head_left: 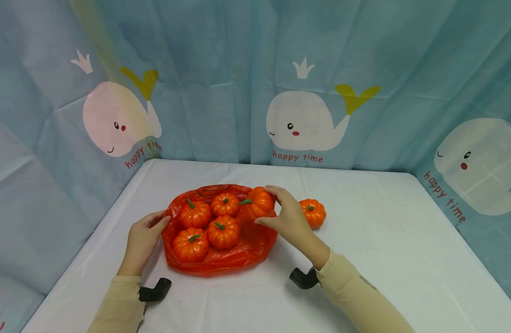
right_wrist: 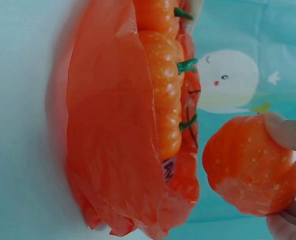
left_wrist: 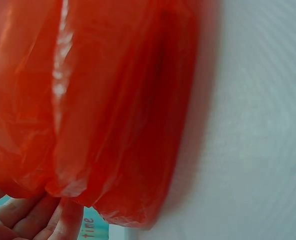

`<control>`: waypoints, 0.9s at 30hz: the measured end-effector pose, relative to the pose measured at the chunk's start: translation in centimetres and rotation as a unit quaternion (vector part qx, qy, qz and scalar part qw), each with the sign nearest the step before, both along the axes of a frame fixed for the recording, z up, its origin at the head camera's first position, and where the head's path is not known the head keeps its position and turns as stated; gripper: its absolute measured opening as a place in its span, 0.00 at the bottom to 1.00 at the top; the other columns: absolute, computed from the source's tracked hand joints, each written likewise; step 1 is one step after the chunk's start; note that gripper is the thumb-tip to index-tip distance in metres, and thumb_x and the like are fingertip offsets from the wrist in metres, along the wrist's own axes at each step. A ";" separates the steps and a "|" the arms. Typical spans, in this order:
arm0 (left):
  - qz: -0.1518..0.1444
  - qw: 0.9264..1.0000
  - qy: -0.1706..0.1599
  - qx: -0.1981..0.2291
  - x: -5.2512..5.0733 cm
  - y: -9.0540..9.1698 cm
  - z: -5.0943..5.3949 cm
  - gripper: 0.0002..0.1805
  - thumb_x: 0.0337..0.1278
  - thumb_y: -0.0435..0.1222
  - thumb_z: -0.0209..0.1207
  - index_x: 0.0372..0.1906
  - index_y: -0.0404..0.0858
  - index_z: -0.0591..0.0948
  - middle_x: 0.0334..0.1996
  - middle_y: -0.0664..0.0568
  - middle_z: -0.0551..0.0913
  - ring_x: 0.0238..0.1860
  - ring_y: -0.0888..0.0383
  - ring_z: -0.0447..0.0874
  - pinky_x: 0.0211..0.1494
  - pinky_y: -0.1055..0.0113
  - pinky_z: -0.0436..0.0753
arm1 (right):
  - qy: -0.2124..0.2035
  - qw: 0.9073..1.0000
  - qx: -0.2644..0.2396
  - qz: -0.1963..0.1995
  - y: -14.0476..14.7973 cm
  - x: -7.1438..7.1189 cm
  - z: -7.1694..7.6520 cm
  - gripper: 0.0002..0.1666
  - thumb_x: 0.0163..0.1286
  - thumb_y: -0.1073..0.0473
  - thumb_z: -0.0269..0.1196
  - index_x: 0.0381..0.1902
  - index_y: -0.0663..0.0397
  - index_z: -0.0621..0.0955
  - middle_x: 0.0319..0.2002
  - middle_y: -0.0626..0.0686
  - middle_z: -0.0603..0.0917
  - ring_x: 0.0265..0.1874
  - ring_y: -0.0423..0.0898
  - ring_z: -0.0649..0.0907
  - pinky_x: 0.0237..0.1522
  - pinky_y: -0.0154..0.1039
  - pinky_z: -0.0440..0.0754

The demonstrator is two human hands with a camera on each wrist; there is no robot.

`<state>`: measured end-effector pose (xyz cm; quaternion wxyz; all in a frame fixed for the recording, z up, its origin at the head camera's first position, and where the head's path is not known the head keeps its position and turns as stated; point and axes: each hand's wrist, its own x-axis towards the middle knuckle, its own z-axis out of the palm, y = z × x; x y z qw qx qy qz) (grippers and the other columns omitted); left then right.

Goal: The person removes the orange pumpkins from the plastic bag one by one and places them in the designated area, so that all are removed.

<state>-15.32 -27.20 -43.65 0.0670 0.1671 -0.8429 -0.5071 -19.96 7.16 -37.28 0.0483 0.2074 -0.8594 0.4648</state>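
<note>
1. Grip of the right hand [head_left: 290, 217], opened to the fruit's width, holds one raised pumpkin [head_left: 261, 202] over the red bag's [head_left: 257, 243] right side.
2. Left hand [head_left: 141, 239] pinches the left rim; four pumpkins [head_left: 191, 245] lie inside, a loose pumpkin [head_left: 315, 212] on the tabletop [head_left: 384, 249].
3. Step seems passing through the bag's mouth, direction unclear; next probably calls for a wide rim.

Orng pumpkin [head_left: 261, 202] held abv red bag [head_left: 222, 267] (w/ 4 more).
</note>
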 end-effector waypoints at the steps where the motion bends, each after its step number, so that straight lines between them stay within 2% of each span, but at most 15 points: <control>1: 0.000 1.000 0.000 0.001 0.0 0.0 0.0 0.31 0.71 0.52 0.53 0.67 0.34 0.74 0.64 0.36 0.76 0.65 0.45 0.74 0.41 0.93 0.69 | -0.003 1.000 -0.006 0.000 0.1 0.0 0.0 0.44 0.52 0.61 0.78 0.66 0.57 0.73 0.67 0.54 0.75 0.67 0.53 0.75 0.67 0.52 0.74; 6: 0.002 1.000 -0.001 0.003 0.0 -0.1 0.0 0.31 0.71 0.52 0.53 0.67 0.34 0.74 0.65 0.36 0.76 0.65 0.44 0.73 0.41 0.93 0.68 | -0.008 1.000 -0.024 0.002 0.7 0.3 0.2 0.44 0.52 0.61 0.78 0.66 0.58 0.73 0.67 0.55 0.75 0.67 0.54 0.75 0.67 0.53 0.73; 22: -0.004 1.000 0.001 -0.002 0.0 0.0 0.0 0.32 0.71 0.53 0.52 0.67 0.34 0.74 0.65 0.36 0.76 0.65 0.43 0.73 0.42 0.93 0.69 | -0.001 0.999 -0.031 -0.009 2.0 1.2 -0.1 0.46 0.48 0.60 0.80 0.65 0.57 0.74 0.67 0.55 0.75 0.66 0.53 0.76 0.67 0.49 0.74; 27: -0.004 1.000 -0.006 0.004 0.0 0.0 0.0 0.33 0.71 0.54 0.51 0.67 0.34 0.74 0.66 0.37 0.75 0.66 0.43 0.72 0.42 0.93 0.70 | -0.019 0.999 -0.027 -0.018 2.4 1.6 -0.1 0.46 0.49 0.60 0.79 0.66 0.56 0.73 0.67 0.54 0.75 0.67 0.53 0.75 0.67 0.50 0.73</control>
